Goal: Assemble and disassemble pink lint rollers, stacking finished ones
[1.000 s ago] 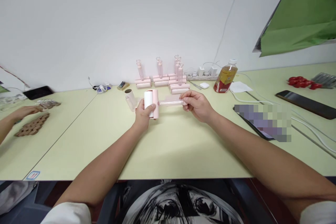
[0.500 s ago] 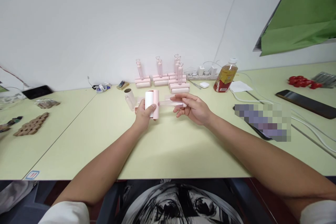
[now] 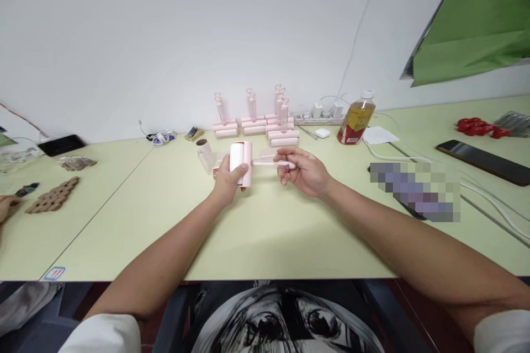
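Note:
My left hand (image 3: 226, 183) is closed around the head of a lint roller (image 3: 247, 162), with the thumb across its white roll and pink cover. The clear pinkish handle points right, level above the table. My right hand (image 3: 307, 172) has its fingers loosely curled about the far end of that handle; part of the grip is hidden. Just behind my left hand stands a pale tube (image 3: 204, 155) with an open brown top, beside a clear handle piece. More pink lint rollers (image 3: 282, 137) stand upright in a row by the wall.
A drink bottle (image 3: 356, 118) and a power strip (image 3: 321, 119) are at the back right. Phones (image 3: 488, 162), white cables and red pieces (image 3: 482, 127) lie farther right. At left are bundled brown pieces (image 3: 53, 195) and another person's hand (image 3: 5, 207).
My right fingers have shifted slightly at the handle's end, and the roller has turned a little. Another person's hand has come in at the left edge.

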Demonstrator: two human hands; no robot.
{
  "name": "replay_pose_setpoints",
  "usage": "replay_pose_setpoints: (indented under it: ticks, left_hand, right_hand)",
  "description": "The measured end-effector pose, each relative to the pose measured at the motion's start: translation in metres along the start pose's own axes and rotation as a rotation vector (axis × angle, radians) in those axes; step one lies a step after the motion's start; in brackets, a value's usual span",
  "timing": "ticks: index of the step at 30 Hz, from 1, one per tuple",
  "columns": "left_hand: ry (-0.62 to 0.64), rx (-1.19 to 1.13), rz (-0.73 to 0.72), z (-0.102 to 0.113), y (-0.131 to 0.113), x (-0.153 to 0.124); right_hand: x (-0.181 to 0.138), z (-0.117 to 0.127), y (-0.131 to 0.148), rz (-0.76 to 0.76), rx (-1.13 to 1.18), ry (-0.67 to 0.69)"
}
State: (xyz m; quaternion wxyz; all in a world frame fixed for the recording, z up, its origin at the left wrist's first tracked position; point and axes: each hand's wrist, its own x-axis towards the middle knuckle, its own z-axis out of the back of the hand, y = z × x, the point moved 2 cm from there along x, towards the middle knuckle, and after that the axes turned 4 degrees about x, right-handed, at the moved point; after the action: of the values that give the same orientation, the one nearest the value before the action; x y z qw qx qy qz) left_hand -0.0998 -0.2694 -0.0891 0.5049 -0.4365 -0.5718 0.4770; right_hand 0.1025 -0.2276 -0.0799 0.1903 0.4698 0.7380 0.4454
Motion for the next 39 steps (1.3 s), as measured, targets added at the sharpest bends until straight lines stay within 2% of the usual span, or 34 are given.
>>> replay_pose_setpoints:
  ticks: [6,14,19,22,25,30,33,35,37,39]
  left_hand:
    - [-0.01,-0.01,0.022,-0.001,0.006,0.0]
    - [-0.02,-0.069,0.065,-0.007,0.011,-0.005]
    - [-0.006,-0.112,0.068,-0.009,0.014,-0.006]
    - [0.015,-0.1,0.047,-0.007,0.008,-0.006]
    - [0.118,-0.194,0.036,-0.005,-0.007,-0.007]
    - [0.482,-0.405,0.115,-0.005,-0.025,-0.015]
    - [0.566,-0.335,0.099,-0.007,-0.016,-0.018]
    - [0.572,-0.206,0.03,-0.01,-0.006,-0.018]
    - [0.523,-0.062,-0.077,-0.012,0.002,-0.016]
    - [0.421,0.048,-0.182,-0.012,0.007,-0.014]
  right_hand:
    - [-0.003,-0.005,0.002,0.007,0.039,-0.02]
    - [-0.004,-0.01,0.001,-0.005,0.107,-0.125]
    - [-0.006,-0.013,0.003,-0.017,0.13,-0.124]
    - [-0.008,-0.014,0.008,0.003,0.104,-0.117]
    - [-0.006,-0.013,0.009,0.004,0.083,-0.139]
    - [0.0,-0.007,-0.007,-0.126,0.209,-0.247]
    - [-0.001,-0.008,-0.02,-0.24,0.256,-0.236]
    - [-0.002,-0.011,-0.026,-0.263,0.237,-0.2]
    - [-0.004,-0.012,-0.032,-0.268,0.165,-0.153]
    - [-0.002,-0.009,-0.034,-0.236,-0.013,-0.146]
